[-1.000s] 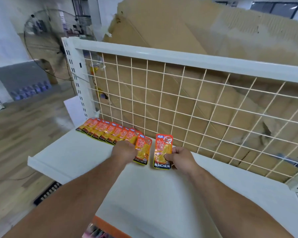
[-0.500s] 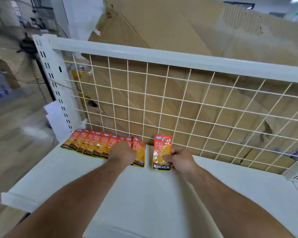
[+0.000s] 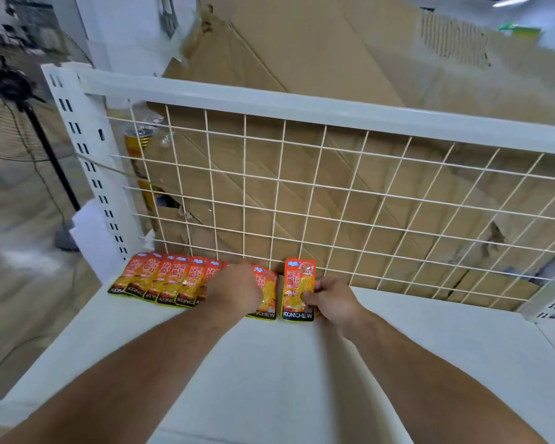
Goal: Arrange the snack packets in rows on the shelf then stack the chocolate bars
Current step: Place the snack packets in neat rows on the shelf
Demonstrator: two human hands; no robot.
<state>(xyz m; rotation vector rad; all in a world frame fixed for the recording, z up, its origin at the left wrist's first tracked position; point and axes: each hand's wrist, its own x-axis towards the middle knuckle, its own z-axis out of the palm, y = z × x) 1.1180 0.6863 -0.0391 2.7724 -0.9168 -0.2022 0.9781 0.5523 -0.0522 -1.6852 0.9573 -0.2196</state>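
Two sets of fingers worked at the back of a white shelf (image 3: 269,379). The thumb and curled fingers (image 3: 309,296) of the right hand (image 3: 334,302) pinched the right edge of a single orange snack packet (image 3: 297,280). This packet lay flat on the shelf with its "KONCHEW" label at the near end and its far end at the foot of the wire grid (image 3: 334,203). The left hand (image 3: 234,293) rested, back upward, on the right part of a row of matching packets (image 3: 161,280). Its fingers were bent down out of sight, so whether they pressed or gripped a packet could not be told. The row lay along the back edge of the shelf, its packets overlapping one another, from the left corner to the last packet in the row (image 3: 266,296), which showed from under the left hand. A narrow strip of bare shelf separated that last packet from the single packet in the right hand. Both bare forearms reached in from the near edge. Beyond the grid stood flattened brown cardboard (image 3: 302,75). A slotted white upright post (image 3: 84,161) framed the left side. Further left, a standing fan (image 3: 10,123) was on a wooden floor.
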